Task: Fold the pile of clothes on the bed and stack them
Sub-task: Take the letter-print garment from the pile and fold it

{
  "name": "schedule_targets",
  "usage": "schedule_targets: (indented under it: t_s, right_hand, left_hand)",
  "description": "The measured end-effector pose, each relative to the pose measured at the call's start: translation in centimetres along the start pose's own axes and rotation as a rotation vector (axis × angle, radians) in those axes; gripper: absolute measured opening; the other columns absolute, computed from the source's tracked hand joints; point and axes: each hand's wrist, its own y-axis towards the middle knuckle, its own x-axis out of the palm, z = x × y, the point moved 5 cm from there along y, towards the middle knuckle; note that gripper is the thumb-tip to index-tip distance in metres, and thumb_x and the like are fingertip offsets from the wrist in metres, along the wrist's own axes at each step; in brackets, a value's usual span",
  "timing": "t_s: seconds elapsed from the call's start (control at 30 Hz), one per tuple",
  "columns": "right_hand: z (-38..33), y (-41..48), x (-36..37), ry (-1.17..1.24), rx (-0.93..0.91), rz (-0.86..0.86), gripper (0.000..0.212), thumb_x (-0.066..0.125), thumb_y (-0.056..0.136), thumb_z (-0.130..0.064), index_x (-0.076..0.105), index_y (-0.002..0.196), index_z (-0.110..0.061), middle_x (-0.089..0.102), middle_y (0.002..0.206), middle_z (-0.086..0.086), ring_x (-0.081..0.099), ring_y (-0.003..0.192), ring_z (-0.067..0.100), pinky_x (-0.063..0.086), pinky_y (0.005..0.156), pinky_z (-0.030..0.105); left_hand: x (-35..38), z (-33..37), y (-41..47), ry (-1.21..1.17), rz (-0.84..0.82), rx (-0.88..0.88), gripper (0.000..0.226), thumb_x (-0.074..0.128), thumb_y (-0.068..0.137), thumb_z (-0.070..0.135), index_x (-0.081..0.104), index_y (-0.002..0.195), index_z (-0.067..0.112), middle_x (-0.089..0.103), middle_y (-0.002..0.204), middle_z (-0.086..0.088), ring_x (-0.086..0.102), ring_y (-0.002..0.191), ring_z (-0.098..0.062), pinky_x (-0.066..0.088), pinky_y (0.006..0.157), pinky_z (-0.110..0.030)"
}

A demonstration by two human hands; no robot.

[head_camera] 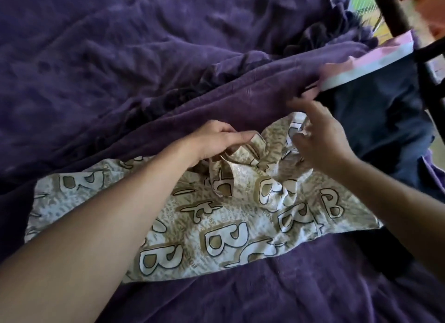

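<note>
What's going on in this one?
A person is working on a beige letter-print garment spread on the purple bedspread. The left hand pinches one strap; the right hand, blurred, is at its top edge, grip unclear. A navy garment lies to the right. Not folded yet.

The left hand (pixel 216 142) and right hand (pixel 321 139) are bare; the left forearm (pixel 108 226) and right forearm (pixel 397 202) are uncovered too.

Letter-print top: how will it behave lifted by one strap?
Likely floppy: the letter-print top lies wrinkled, and the strap buckles where the left hand pinches it. Probably light, since the cloth looks thin. It should drape, not hold shape.
</note>
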Motion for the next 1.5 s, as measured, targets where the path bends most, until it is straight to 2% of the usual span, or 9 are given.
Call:
schedule_targets:
  t_s: [0.2,0.43,0.57,0.7,0.8,0.97,1.1,1.33,1.5]
  right_hand:
    - [-1.6,4.9,0.5,-0.134,-0.045,-0.217,0.015,0.070,0.077,-0.014,0.073,0.090,-0.008,0.064,0.069,0.007,0.061,0.067,0.025,0.052,0.066,0.035]
    - [-0.4,6.7,-1.4,-0.046,0.118,0.202,0.016,0.060,0.085,-0.019,0.063,0.099,-0.012,0.062,0.092,-0.001,0.055,0.075,0.015,0.040,0.063,0.024]
    - [-3.0,1.3,-2.0,-0.046,-0.304,0.214,0.029,0.064,0.084,-0.037,0.059,0.105,-0.017,0.054,0.100,-0.005,0.053,0.087,0.015,0.044,0.071,0.031]
    - [-1.7,-7.4,3.1,-0.384,-0.560,-0.362,0.088,0.057,0.071,-0.071,0.038,0.143,-0.025,0.036,0.151,0.004,0.035,0.138,0.021,0.032,0.110,0.045]
    - [0.5,-9.0,4.1,-0.493,-0.501,-0.422,0.066,0.073,0.075,-0.043,0.056,0.134,-0.018,0.038,0.151,0.010,0.034,0.140,0.028,0.035,0.108,0.056]
    - [-1.6,0.9,-0.9,0.088,-0.128,-0.049,0.012,0.062,0.078,-0.026,0.070,0.078,-0.018,0.067,0.068,-0.001,0.059,0.058,-0.002,0.047,0.060,0.028]
    - [-2.3,10.9,-3.7,0.165,0.220,0.142,0.020,0.053,0.082,-0.021,0.066,0.078,-0.007,0.061,0.073,0.012,0.052,0.063,0.019,0.045,0.057,0.040]
    - [-2.9,10.0,2.3,0.031,0.119,-0.328,0.091,0.085,0.051,-0.057,0.052,0.128,-0.021,0.065,0.112,-0.009,0.063,0.099,0.012,0.052,0.091,0.032]
    - [-4.8,11.5,3.2,0.085,0.142,-0.172,0.030,0.084,0.062,-0.011,0.068,0.087,-0.014,0.059,0.072,-0.004,0.053,0.055,0.006,0.042,0.046,0.013]
  left_hand:
    - [0.9,0.8,-2.0,0.012,-0.085,0.069,0.053,0.082,0.046,0.064,0.074,0.079,0.023,0.074,0.082,0.011,0.067,0.083,-0.012,0.051,0.082,-0.037]
    - [-8.8,3.6,-0.5,-0.413,0.774,0.263,0.012,0.064,0.089,0.019,0.066,0.099,0.022,0.066,0.085,0.003,0.060,0.074,-0.005,0.050,0.069,-0.022]
    - [-6.2,2.4,-2.7,-0.191,0.358,0.268,0.057,0.080,0.064,0.053,0.059,0.114,0.035,0.061,0.110,0.001,0.058,0.094,-0.007,0.049,0.077,-0.018]
    - [-0.7,-1.8,-5.7,0.218,-0.099,0.167,0.072,0.088,0.052,0.047,0.060,0.117,0.036,0.058,0.103,0.013,0.053,0.089,0.001,0.044,0.076,-0.021]
    - [-0.3,-2.5,-5.8,0.348,0.141,0.248,0.017,0.076,0.073,0.009,0.073,0.081,0.023,0.065,0.077,0.010,0.056,0.068,0.000,0.042,0.063,-0.022]
    - [-5.5,0.3,-3.3,0.014,0.526,0.321,0.019,0.067,0.079,0.005,0.066,0.075,0.024,0.065,0.071,0.006,0.056,0.066,-0.005,0.043,0.063,-0.018]
    - [-10.4,-0.3,-0.8,-0.170,0.892,0.018,0.017,0.062,0.087,0.035,0.064,0.094,0.020,0.064,0.092,0.003,0.060,0.088,-0.016,0.041,0.072,-0.020]
    - [-6.9,-3.1,1.5,-0.220,0.543,-0.147,0.100,0.088,0.055,0.048,0.041,0.138,0.019,0.049,0.122,0.003,0.050,0.109,-0.015,0.041,0.092,-0.027]
    - [-6.8,-0.7,2.0,-0.308,0.523,-0.024,0.064,0.080,0.064,0.000,0.057,0.122,0.012,0.063,0.109,-0.006,0.060,0.096,-0.017,0.050,0.077,-0.025]
